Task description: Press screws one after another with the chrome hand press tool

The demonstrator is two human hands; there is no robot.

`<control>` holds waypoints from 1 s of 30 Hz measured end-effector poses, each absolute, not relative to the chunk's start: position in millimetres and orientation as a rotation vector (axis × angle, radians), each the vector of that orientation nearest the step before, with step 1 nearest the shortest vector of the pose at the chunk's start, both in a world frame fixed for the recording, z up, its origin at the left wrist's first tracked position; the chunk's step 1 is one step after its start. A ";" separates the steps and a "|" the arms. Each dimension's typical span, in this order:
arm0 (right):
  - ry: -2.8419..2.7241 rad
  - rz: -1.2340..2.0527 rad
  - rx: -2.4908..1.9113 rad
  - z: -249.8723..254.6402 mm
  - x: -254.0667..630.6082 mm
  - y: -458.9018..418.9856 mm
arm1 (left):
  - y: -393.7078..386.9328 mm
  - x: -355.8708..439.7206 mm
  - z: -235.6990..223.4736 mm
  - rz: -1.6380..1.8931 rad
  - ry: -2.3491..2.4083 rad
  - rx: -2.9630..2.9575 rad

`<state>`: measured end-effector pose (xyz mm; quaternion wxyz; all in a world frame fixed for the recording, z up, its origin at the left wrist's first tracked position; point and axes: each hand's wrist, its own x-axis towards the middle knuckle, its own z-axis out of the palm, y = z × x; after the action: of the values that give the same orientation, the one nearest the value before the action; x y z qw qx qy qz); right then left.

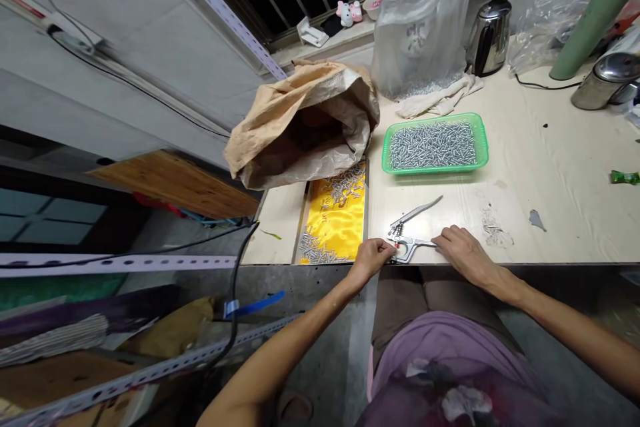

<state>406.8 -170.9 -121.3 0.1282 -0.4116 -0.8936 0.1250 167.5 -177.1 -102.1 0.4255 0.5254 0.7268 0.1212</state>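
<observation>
A metal hand tool with two long handles and a spring, like pliers [411, 248], lies at the table's front edge with its handles spread apart. My right hand [463, 252] is closed on the end of the lower handle. At the tool's head, my left hand [373, 256] pinches with thumb and fingertips; whatever sits between them is too small to make out. A small red part shows beside those fingertips. Left of the tool is a yellow cloth-like sheet [333, 219] with small silvery metal pieces [320, 250] lying loose on it.
A green plastic basket [386, 159] full of small metal pieces stands beyond the tool. An open brown sack [280, 123] lies at the left, over the yellow sheet's far end. Behind are a clear plastic bag [420, 27], a white glove [440, 99], a kettle [493, 33] and a green cylinder [593, 20].
</observation>
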 end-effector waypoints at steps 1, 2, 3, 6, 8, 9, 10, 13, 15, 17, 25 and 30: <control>-2.602 0.349 -1.201 -122.6 406.2 -171.2 | -175.4 167.4 -99.6 0.265 1.814 1.331; -2.605 0.336 -1.207 -123.9 405.6 -171.5 | -173.8 167.3 -97.1 0.228 1.807 1.340; -2.611 0.328 -1.215 -124.9 405.2 -171.9 | -172.5 167.4 -94.9 0.196 1.798 1.337; -2.640 0.342 -1.246 -125.1 405.9 -171.7 | -170.9 168.3 -90.8 0.126 1.757 1.269; -2.666 0.381 -1.231 -122.6 408.2 -168.1 | -171.1 169.1 -90.2 0.110 1.731 1.207; -2.672 0.391 -1.218 -120.9 409.5 -164.5 | -171.3 169.4 -90.5 0.110 1.722 1.179; -2.675 0.388 -1.207 -119.1 410.7 -159.7 | -171.5 169.7 -90.9 0.112 1.715 1.155; -2.715 0.348 -1.212 -114.3 410.9 -140.0 | -172.1 170.2 -93.3 0.127 1.704 1.096; -2.794 0.352 -1.220 -112.0 407.8 -126.7 | -172.5 170.1 -95.1 0.141 1.704 1.081; -2.868 0.358 -1.230 -110.0 403.2 -117.3 | -173.1 169.5 -97.0 0.158 1.711 1.082; -2.874 0.322 -1.244 -102.1 396.2 -113.7 | -175.1 165.8 -105.0 0.169 1.701 1.050; -2.871 0.337 -1.236 -95.9 397.2 -117.3 | -174.8 164.3 -109.0 0.147 1.708 1.086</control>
<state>397.2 -117.3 -95.9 -0.0013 -0.3930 -0.9133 0.1072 164.3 -174.8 -109.0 0.5278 0.4546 0.7148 0.0615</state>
